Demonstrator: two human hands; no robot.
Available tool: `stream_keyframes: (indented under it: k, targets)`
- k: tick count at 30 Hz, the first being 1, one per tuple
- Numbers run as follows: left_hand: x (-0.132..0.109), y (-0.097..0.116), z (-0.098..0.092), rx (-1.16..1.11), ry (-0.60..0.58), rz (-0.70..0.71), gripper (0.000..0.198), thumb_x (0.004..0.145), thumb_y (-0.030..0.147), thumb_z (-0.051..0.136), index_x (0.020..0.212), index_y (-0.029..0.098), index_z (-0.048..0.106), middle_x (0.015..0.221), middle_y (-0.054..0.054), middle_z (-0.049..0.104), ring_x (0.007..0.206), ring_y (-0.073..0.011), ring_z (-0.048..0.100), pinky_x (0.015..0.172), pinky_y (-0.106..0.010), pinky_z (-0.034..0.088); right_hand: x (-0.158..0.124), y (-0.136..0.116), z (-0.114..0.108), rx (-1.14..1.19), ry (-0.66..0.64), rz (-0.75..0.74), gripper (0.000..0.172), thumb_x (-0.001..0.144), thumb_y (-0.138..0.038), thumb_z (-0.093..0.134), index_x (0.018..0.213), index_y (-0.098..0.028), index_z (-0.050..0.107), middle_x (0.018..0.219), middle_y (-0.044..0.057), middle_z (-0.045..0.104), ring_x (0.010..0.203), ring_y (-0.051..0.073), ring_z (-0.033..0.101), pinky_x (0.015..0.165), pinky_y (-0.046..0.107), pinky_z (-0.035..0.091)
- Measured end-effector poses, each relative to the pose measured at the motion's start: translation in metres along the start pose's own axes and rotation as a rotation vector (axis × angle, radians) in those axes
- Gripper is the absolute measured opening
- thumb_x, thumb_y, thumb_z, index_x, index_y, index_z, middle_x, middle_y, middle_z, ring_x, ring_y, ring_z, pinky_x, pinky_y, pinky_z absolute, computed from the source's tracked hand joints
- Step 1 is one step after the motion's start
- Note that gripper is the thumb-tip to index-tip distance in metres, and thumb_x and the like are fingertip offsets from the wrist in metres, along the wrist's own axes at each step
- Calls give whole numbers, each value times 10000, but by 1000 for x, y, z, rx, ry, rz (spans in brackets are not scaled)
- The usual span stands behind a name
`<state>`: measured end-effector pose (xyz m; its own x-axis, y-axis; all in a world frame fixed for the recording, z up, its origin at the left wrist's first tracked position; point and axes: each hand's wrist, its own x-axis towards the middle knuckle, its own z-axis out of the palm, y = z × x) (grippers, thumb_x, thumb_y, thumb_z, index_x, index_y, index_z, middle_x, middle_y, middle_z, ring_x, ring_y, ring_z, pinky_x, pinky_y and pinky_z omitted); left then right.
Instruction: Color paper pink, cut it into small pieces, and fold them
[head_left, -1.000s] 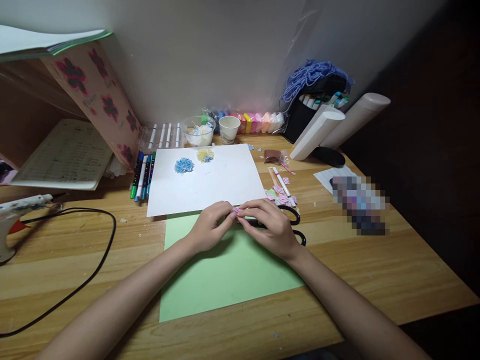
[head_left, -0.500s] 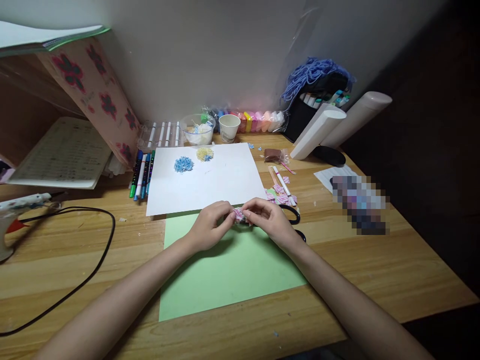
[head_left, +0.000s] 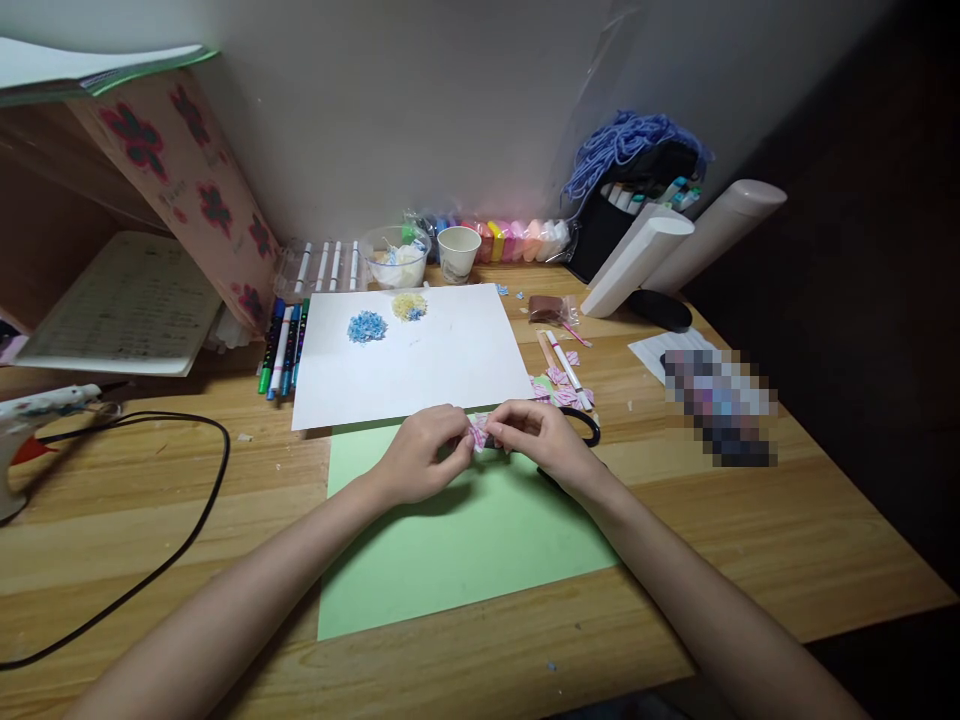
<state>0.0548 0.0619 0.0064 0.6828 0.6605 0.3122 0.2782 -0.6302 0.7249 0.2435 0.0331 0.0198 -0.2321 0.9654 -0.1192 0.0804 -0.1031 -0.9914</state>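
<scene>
Where the two hands come close together in the head view, a pink-striped paper scrap [head_left: 479,434] is held above the far part of a green paper sheet [head_left: 465,540] on the worktop [head_left: 712,540]. The left hand [head_left: 426,455] pinches it between thumb and fingers; the right hand [head_left: 534,440] has its fingers pinched at the scrap's other side. Just beyond, a white paper sheet [head_left: 420,380] bears a blue clump [head_left: 367,327] and a yellow clump [head_left: 407,305]. Black-handled scissors [head_left: 597,430] lie partly hidden by the right hand, near more striped scraps [head_left: 568,398] and a white marker [head_left: 568,368].
</scene>
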Motion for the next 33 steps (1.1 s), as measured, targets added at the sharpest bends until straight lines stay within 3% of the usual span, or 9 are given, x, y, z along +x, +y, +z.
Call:
stream_keyframes:
  k: [33]
  targets:
    - [1, 3, -1, 16, -22, -3, 222, 872, 208, 416, 676, 186, 517, 637, -19, 561, 611, -151, 488, 612, -290, 393, -2, -1, -1, -40, -13, 49, 207, 737, -367, 698, 729, -168, 642, 721, 32, 662, 651, 132, 569, 615, 266, 458]
